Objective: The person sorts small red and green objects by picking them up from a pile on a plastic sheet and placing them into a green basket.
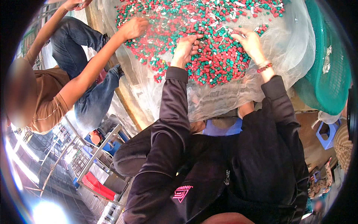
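A heap of small red and green plastic pieces (216,56), mixed with thin white bits, lies on a clear plastic sheet (294,52) over a table. My left hand (185,46) rests on the heap's near side, its fingers curled shut around some pieces. My right hand (249,42) lies on the heap further right, fingers apart and touching the pieces, with a red bead bracelet (264,67) at the wrist. Both my arms are in black sleeves.
A co-worker in a brown shirt and jeans sits at the left, one hand (134,28) on the heap's left side. A green mesh basket (328,74) stands at the right. A blue stool (325,133) is lower right, and metal racks (100,156) lower left.
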The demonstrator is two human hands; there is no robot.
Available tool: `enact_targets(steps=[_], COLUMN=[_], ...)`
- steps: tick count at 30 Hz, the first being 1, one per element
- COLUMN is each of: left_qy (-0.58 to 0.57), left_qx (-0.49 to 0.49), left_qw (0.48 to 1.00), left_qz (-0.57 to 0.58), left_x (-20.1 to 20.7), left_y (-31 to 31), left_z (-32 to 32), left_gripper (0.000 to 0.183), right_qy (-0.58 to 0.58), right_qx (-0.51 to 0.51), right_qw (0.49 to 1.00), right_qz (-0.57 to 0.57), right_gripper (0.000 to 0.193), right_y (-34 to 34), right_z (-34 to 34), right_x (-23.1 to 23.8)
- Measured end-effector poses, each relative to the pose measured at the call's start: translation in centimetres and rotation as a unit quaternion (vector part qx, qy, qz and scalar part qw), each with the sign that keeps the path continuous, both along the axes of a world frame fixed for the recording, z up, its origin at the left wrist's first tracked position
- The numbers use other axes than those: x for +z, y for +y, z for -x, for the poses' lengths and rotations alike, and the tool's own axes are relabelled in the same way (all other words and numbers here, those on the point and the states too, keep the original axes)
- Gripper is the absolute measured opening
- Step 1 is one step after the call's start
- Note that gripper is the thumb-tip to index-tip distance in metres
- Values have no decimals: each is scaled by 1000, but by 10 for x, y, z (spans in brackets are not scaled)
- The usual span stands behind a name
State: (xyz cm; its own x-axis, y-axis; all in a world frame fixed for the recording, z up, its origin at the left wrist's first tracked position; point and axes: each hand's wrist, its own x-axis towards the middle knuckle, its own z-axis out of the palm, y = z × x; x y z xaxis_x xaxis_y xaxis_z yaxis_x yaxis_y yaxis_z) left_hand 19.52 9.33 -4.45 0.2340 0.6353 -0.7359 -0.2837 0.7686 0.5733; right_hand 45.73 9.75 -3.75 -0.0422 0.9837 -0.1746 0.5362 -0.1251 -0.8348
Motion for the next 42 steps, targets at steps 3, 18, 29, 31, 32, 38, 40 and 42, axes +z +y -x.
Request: enact_targets(steps=[3,18,29,31,32,38,40,42], left_qy=[330,149,72,289,395,591,580,554], left_qx=[-197,-153,-70,-170,-209,-440,-426,-358], left_qw=[885,967,979,892,815,528,553,644], left_qz=[-263,-142,-177,-304,-370,-423,-420,-388], left_x=[14,60,87,68,45,-2,-3,5], left_y=[-8,-19,35,49,56,38,33,34], left_z=[-28,-32,-29,-44,-51,-77,-79,-64], left_gripper=[28,20,28,25,25,29,29,29], right_qy=[50,-252,-290,-266,-253,-156,-174,-239], right_qx=[-43,268,320,339,325,166,155,248], right_qw=[997,926,900,902,911,973,967,938], right_qz=[48,-84,-61,-18,-6,-47,-100,-37], right_gripper=[36,18,9,7,8,13,11,9], right_y=[5,49,-18,-26,-29,-2,8,21], right_z=[-11,31,48,47,41,29,29,39], right_x=[23,-2,16,19,25,17,11,19])
